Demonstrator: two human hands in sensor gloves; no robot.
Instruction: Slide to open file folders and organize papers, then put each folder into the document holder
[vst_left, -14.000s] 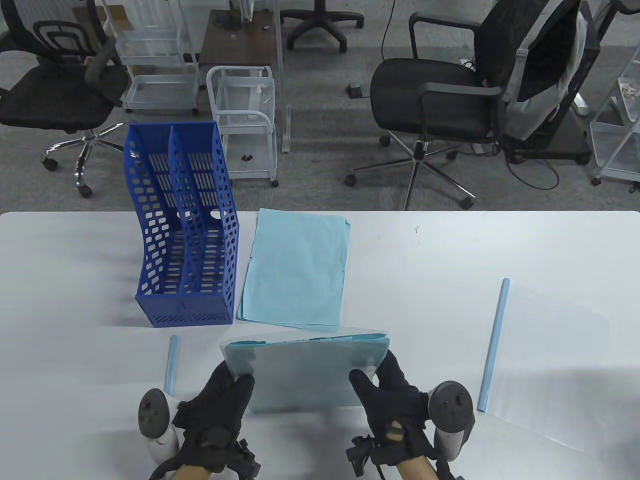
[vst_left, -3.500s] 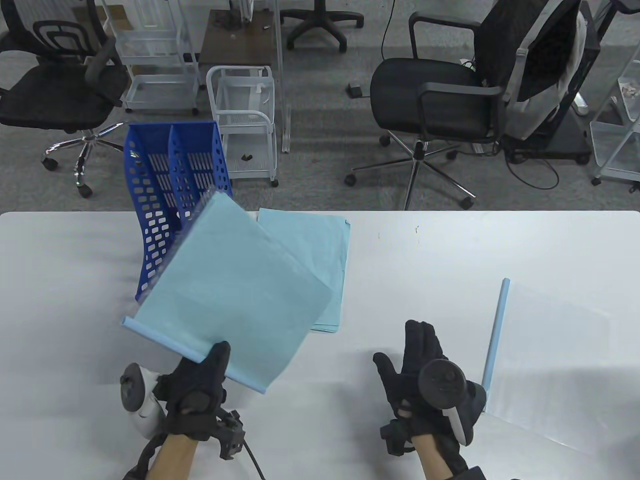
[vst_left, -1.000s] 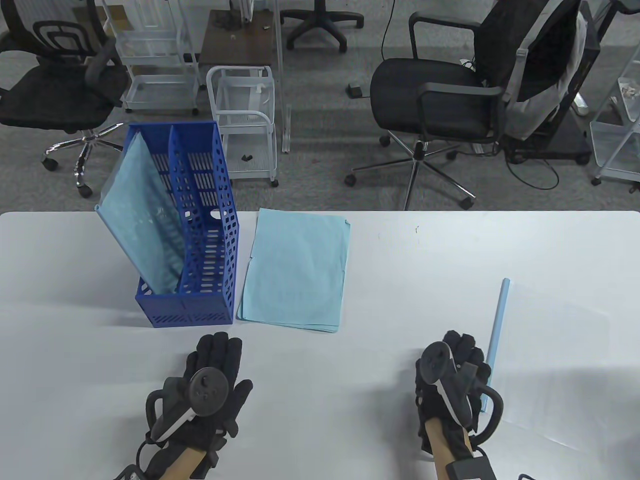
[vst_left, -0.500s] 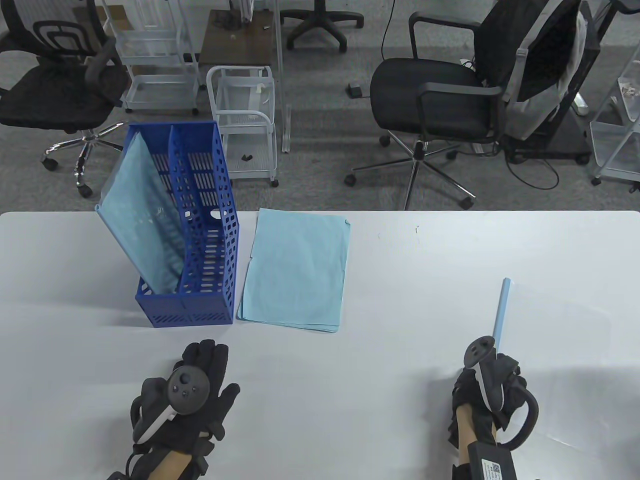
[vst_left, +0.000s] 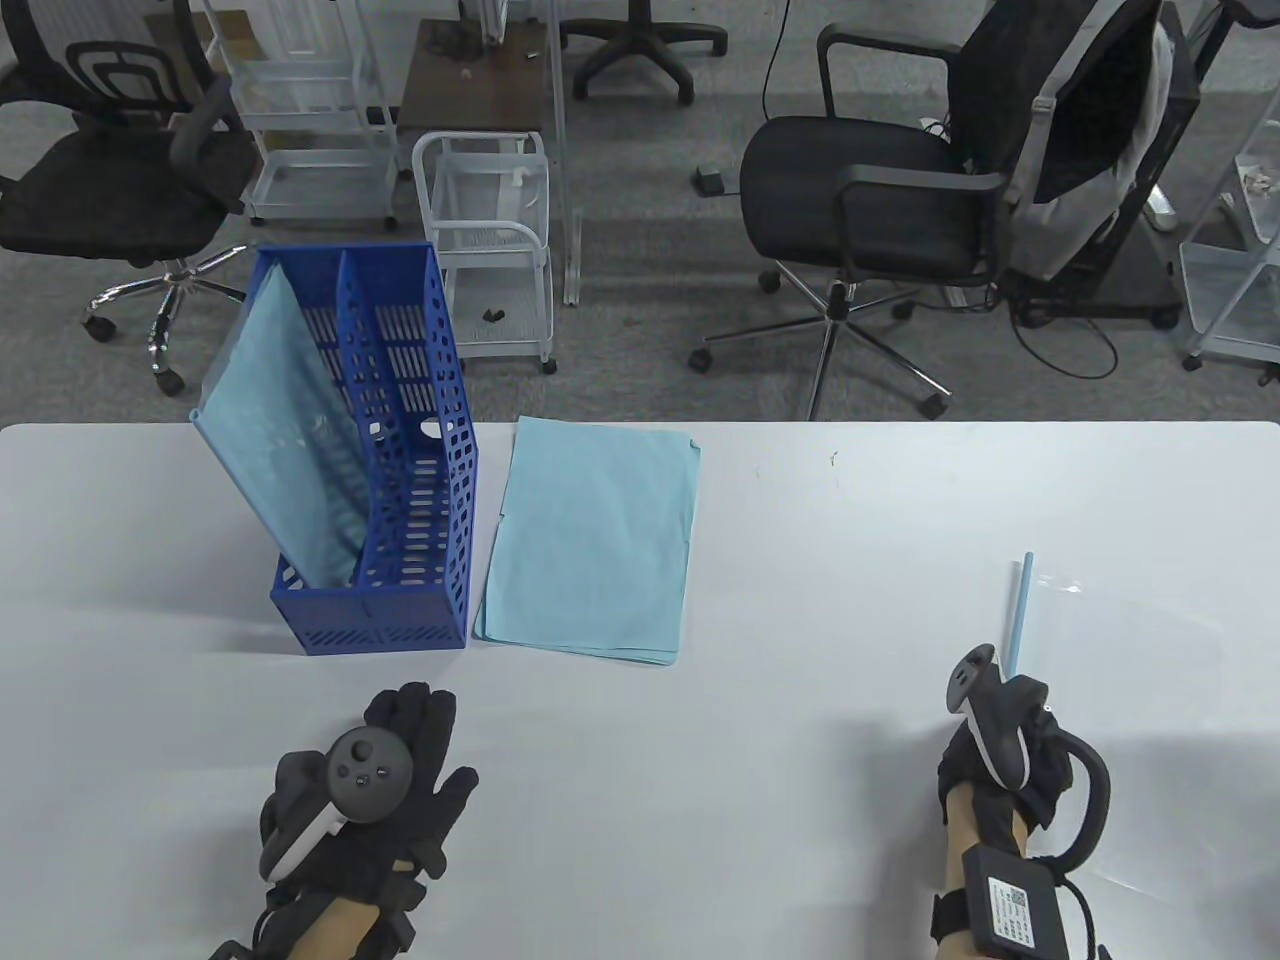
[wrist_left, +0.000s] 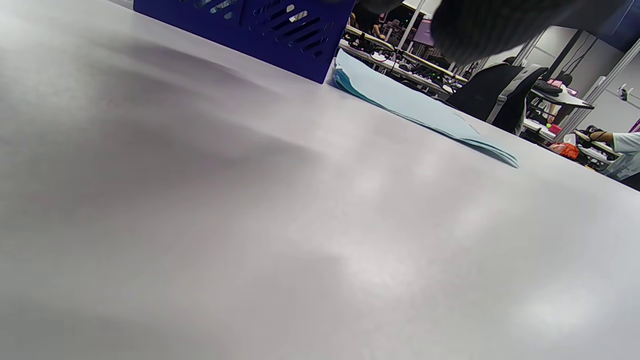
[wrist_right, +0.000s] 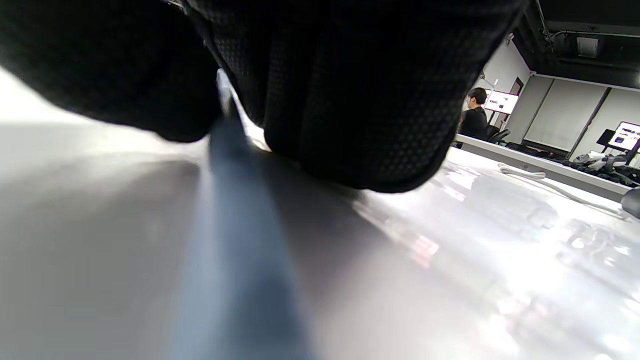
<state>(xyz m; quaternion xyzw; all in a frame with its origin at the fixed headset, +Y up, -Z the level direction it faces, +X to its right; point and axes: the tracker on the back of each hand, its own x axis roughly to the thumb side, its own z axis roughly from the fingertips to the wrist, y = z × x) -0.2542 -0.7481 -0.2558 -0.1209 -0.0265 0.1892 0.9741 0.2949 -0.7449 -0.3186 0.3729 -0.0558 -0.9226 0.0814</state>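
Note:
The blue document holder (vst_left: 400, 500) stands at the table's back left, with one clear folder of light blue paper (vst_left: 285, 440) leaning in its left compartment. A stack of light blue papers (vst_left: 590, 540) lies flat just right of it. At the right, a second clear folder (vst_left: 1130, 640) has a light blue slide bar (vst_left: 1018, 615) along its left edge. My right hand (vst_left: 1012, 705) grips the near end of that bar. In the right wrist view, my fingers (wrist_right: 350, 100) close round the bar (wrist_right: 235, 225). My left hand (vst_left: 415, 725) lies flat on the table, holding nothing.
Office chairs and white wire carts stand on the floor beyond the table's far edge. In the left wrist view, the holder's base (wrist_left: 250, 25) and the paper stack (wrist_left: 415, 105) lie ahead over bare white tabletop (wrist_left: 250, 225).
My right hand has moved right and taken hold of the slide bar, whose near end has shifted and looks lifted. My left hand drew back slightly and stays flat.

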